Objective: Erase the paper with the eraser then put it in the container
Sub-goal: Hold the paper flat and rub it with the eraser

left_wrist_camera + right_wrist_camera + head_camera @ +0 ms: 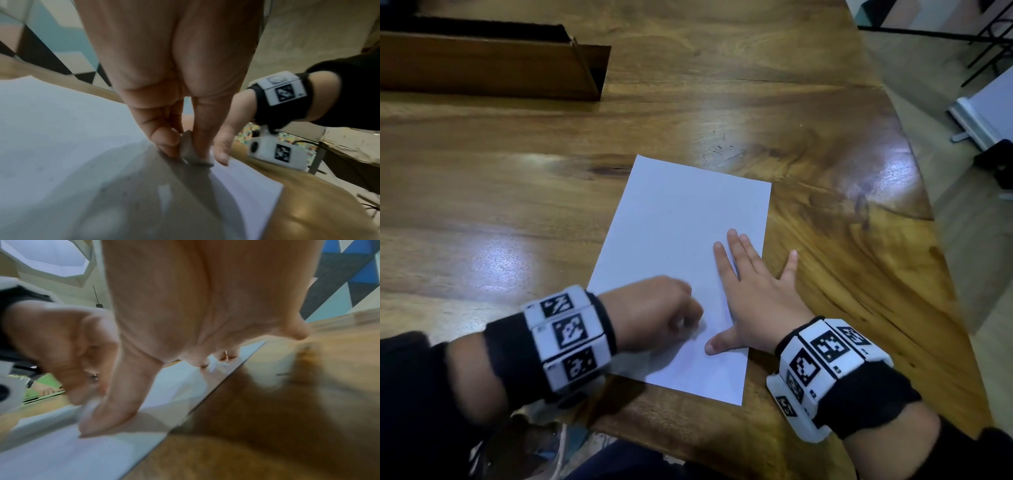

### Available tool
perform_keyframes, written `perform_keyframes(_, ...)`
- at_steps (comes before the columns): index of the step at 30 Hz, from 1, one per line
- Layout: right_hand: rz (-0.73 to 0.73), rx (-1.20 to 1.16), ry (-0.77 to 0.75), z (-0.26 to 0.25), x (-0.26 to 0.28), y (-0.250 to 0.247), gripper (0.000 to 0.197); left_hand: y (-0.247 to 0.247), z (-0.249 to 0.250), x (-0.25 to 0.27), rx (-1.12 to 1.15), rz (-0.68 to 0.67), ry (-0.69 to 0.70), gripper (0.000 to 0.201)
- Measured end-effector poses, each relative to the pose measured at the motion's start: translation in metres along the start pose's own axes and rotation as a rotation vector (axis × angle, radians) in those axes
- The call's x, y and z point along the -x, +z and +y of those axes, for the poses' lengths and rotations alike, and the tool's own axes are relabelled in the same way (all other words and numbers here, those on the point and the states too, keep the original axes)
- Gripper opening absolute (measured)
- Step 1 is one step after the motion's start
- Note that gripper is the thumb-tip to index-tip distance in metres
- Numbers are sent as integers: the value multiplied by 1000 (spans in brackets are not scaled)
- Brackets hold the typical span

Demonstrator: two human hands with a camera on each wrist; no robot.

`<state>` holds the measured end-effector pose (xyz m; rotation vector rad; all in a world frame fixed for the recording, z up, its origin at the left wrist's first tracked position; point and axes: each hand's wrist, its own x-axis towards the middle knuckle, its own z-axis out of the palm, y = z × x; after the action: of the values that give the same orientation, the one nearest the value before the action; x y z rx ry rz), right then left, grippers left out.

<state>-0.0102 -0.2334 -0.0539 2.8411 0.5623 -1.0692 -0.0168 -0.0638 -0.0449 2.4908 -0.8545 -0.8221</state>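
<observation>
A white sheet of paper [681,240] lies on the wooden table [517,178], near the front edge. My left hand [681,322] pinches a small whitish eraser [188,150] between thumb and fingers, its lower end pressed on the paper [51,129] near the near-left part of the sheet. In the head view the eraser is hidden by blurred fingers. My right hand [746,291] lies flat with spread fingers on the paper's right side, its little finger on the wood beyond the edge. The thumb [107,415] presses the sheet [61,456].
A long brown wooden container [493,65] with an open top stands at the table's far left. The table's curved right edge [935,240] drops to the floor, where a white appliance [983,113] and black chair legs stand.
</observation>
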Motion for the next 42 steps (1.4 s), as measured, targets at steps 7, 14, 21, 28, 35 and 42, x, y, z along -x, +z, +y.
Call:
perform_keyframes(7, -5, 6, 0, 0, 1, -1, 139, -18, -7, -22, -63, 115, -87, 15)
perform_keyframes(14, -4, 13, -3, 0, 1, -1, 139, 6, -4, 14, 91, -90, 48, 11)
perform_keyframes(21, -6, 16, -6, 0, 1, -2, 138, -9, -17, -2, -15, 228, -76, 15)
perform_keyframes(28, -4, 20, -11, 0, 1, 0, 139, -7, -14, 6, 34, -69, -33, 11)
perform_keyframes(35, 1, 2, -16, 1, 0, 1, 139, -8, -3, -14, -51, 128, -29, 11)
perform_keyframes(42, 7, 2, -19, 1, 0, 1, 139, -16, -2, -19, -18, 18, -34, 13)
